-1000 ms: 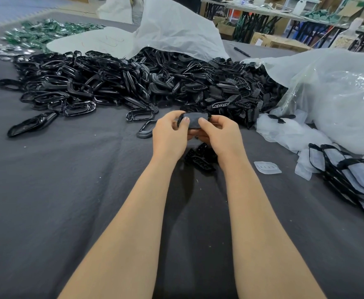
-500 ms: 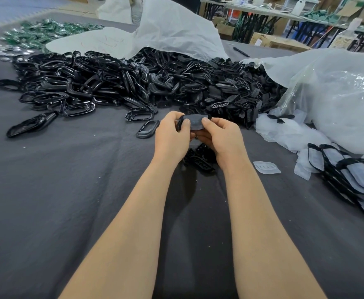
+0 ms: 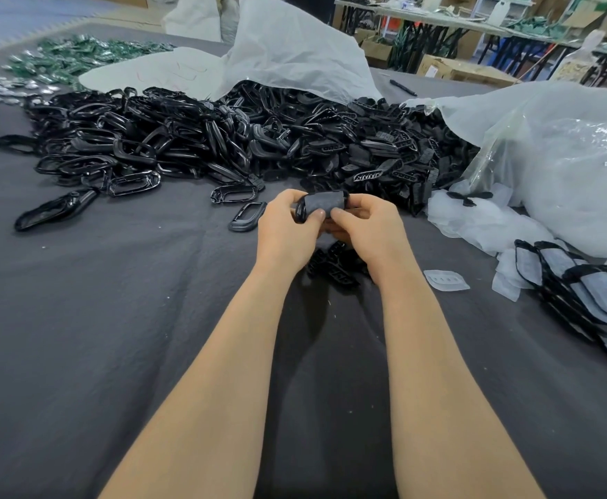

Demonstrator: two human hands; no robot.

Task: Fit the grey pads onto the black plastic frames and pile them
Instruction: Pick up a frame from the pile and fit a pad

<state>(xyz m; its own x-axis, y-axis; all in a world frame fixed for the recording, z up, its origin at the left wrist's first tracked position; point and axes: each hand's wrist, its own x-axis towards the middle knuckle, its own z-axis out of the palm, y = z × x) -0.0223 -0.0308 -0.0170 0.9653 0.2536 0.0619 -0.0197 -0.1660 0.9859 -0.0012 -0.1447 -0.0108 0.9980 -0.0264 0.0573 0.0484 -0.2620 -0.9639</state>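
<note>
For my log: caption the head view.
Left hand and right hand fit a grey fabric pad onto a black plastic frame, before a heap of black frames.

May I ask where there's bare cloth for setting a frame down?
Bare cloth left of the left hand, below the frame heap; also between right forearm and finished stack. Crowded: the heap, and parts under the right hand.

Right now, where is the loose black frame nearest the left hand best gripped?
Likely the black frame by its left long rail, pinched from above: it lies flat on the cloth, clear of the heap, and its open middle lets a finger hook inside.
</note>
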